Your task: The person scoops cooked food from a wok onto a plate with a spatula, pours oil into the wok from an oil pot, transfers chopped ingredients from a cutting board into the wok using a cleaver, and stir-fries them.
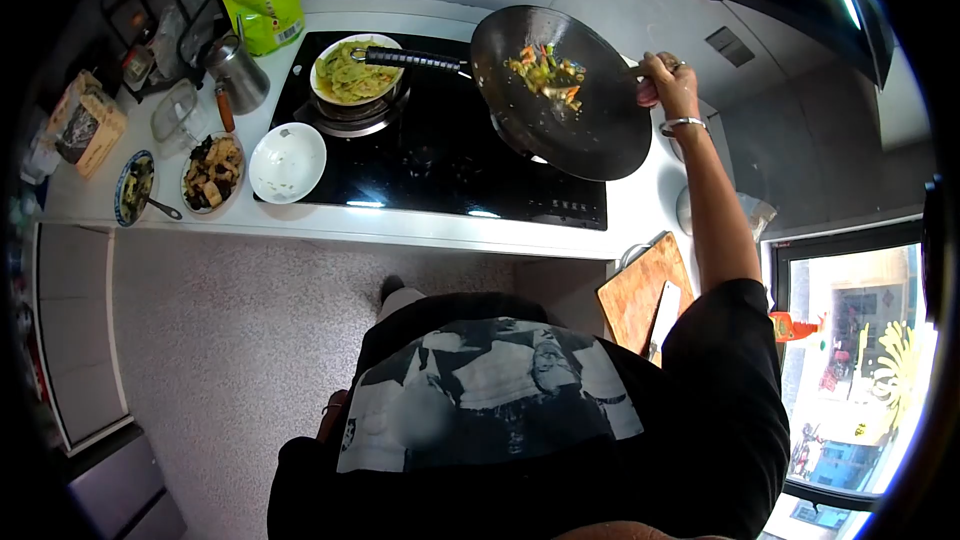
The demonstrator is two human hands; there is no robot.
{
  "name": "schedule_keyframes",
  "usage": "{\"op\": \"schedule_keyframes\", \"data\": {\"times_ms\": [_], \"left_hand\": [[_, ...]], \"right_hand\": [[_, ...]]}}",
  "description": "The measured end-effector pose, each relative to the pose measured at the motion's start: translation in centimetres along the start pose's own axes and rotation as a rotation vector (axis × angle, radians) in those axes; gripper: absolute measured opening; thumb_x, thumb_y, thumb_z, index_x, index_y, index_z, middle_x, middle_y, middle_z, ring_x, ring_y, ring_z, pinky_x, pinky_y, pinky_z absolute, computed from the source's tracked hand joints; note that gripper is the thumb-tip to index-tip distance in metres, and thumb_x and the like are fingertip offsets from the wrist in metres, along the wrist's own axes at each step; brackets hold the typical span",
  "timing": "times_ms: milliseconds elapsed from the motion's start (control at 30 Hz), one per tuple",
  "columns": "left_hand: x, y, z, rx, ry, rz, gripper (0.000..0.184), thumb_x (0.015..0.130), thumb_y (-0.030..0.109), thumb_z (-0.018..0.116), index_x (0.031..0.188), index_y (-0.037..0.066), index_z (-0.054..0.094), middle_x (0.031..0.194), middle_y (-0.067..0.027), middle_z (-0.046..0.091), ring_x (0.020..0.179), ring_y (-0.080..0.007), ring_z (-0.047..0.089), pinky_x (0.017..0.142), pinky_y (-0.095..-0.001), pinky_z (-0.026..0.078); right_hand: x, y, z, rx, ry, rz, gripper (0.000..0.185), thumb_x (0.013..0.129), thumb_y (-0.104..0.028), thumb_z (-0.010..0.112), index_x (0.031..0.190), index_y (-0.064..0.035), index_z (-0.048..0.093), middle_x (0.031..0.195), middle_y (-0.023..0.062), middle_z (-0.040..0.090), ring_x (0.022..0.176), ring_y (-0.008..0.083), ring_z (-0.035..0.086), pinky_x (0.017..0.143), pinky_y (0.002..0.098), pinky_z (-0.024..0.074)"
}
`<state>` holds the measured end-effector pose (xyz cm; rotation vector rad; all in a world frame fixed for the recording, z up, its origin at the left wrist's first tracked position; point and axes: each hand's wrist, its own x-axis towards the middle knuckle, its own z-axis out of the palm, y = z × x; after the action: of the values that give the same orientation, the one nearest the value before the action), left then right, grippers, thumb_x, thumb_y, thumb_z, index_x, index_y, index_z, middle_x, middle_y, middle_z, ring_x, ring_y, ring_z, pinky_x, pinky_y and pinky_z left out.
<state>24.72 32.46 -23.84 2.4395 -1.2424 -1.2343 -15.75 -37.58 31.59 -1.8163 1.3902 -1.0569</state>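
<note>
My right hand (668, 83), wearing a bracelet at the wrist, is closed round the small side handle of a dark wok (610, 125). Tilted over the right part of the black cooktop (440, 170), the wok holds some mixed cooked vegetables (548, 76). Its long black handle (412, 59) points left, across the edge of a white bowl (317, 80) of green food on the left burner. My left hand (334, 414) hangs low beside my body, mostly hidden by my shirt; its fingers cannot be made out.
A white bowl (288, 162) with food traces sits at the cooktop's left edge. Beside it are a plate of food (212, 173), a patterned bowl with a spoon (134, 190) and a metal pot (238, 77). At right lie a cutting board (640, 290) and a cleaver (664, 315).
</note>
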Motion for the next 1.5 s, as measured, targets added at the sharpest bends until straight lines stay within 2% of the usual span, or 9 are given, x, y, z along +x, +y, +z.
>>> {"op": "schedule_keyframes", "data": {"times_ms": [267,367,533,700,967,1167,1200,1333,1500], "left_hand": [[0.5,0.4,0.1,-0.006,-0.010,0.004,0.025,0.078,0.025,0.058,0.058,0.011,0.055,0.053,-0.0075,0.052,0.045,-0.0231,0.050,0.040,-0.0383,0.041],[0.8,0.6,-0.2,0.002,-0.016,0.012,0.025,0.078,0.025,0.058,0.058,0.011,0.056,0.054,-0.0075,0.052,0.046,-0.0232,0.050,0.041,-0.0384,0.041],[0.9,0.5,-0.8,0.008,-0.022,0.012,0.024,0.078,0.026,0.058,0.058,0.011,0.056,0.055,-0.0076,0.053,0.047,-0.0235,0.051,0.042,-0.0386,0.041],[0.6,0.1,0.0,0.003,-0.022,0.000,0.024,0.078,0.026,0.058,0.059,0.011,0.056,0.055,-0.0078,0.053,0.048,-0.0238,0.051,0.043,-0.0388,0.041],[0.9,0.6,0.1,0.006,-0.021,-0.011,0.024,0.078,0.026,0.057,0.060,0.011,0.057,0.057,-0.0079,0.054,0.049,-0.0243,0.051,0.044,-0.0391,0.042],[1.4,1.4,0.2,0.002,-0.027,-0.010,0.023,0.078,0.027,0.057,0.060,0.012,0.057,0.057,-0.0081,0.054,0.051,-0.0246,0.052,0.045,-0.0393,0.042],[1.5,1.5,0.2,-0.003,-0.025,-0.008,0.023,0.078,0.027,0.057,0.060,0.012,0.057,0.058,-0.0081,0.054,0.051,-0.0247,0.052,0.045,-0.0393,0.042],[1.8,1.6,0.4,-0.003,-0.022,-0.007,0.023,0.078,0.027,0.057,0.061,0.012,0.058,0.058,-0.0082,0.054,0.051,-0.0249,0.052,0.046,-0.0394,0.042],[1.7,1.6,0.7,0.000,-0.024,-0.010,0.023,0.078,0.027,0.057,0.061,0.012,0.058,0.059,-0.0083,0.055,0.052,-0.0252,0.052,0.047,-0.0396,0.042]], "right_hand": [[-5.4,-5.3,-6.0,-0.305,-0.124,-0.045,0.031,0.088,-0.028,0.057,0.071,-0.0020,0.059,0.052,-0.0017,0.052,0.038,0.0050,0.041,0.036,0.0198,0.0325],[-5.0,-4.3,-3.9,-0.345,-0.051,-0.043,0.037,0.088,-0.028,0.057,0.061,-0.0028,0.057,0.048,0.0015,0.053,0.037,0.0067,0.045,0.034,0.0229,0.0351],[-4.2,-1.7,-0.7,-0.044,-0.022,0.012,0.027,0.088,-0.025,0.059,0.078,0.0004,0.059,0.057,0.0024,0.053,0.045,0.0093,0.053,0.041,0.0221,0.0463],[-4.8,-2.9,-5.3,-0.345,-0.107,-0.103,0.029,0.086,-0.023,0.058,0.069,0.0000,0.061,0.051,0.0041,0.054,0.041,0.0079,0.052,0.040,0.0219,0.0420],[0.7,2.0,-3.0,-0.154,-0.078,-0.061,0.021,0.086,-0.020,0.057,0.085,0.0003,0.062,0.063,0.0010,0.057,0.051,0.0068,0.053,0.048,0.0199,0.0434],[-0.5,-4.7,0.3,-0.457,-0.441,-0.362,0.017,0.084,-0.012,0.054,0.094,-0.0009,0.062,0.068,0.0014,0.058,0.059,0.0078,0.055,0.055,0.0252,0.0447],[-0.3,-4.3,0.5,-0.507,-0.423,-0.569,0.019,0.079,-0.014,0.058,0.096,-0.0068,0.063,0.077,0.0098,0.062,0.063,0.0212,0.060,0.059,0.0312,0.0487],[-1.7,-2.7,2.3,-0.884,-0.269,-0.703,0.014,0.078,-0.015,0.058,0.091,-0.0096,0.056,0.081,0.0125,0.057,0.073,0.0322,0.060,0.063,0.0403,0.0492],[-4.1,0.0,2.5,-0.877,-0.371,-0.828,0.030,0.077,-0.010,0.062,0.105,-0.0114,0.054,0.084,0.0107,0.052,0.070,0.0306,0.059,0.061,0.0388,0.0500]]}}
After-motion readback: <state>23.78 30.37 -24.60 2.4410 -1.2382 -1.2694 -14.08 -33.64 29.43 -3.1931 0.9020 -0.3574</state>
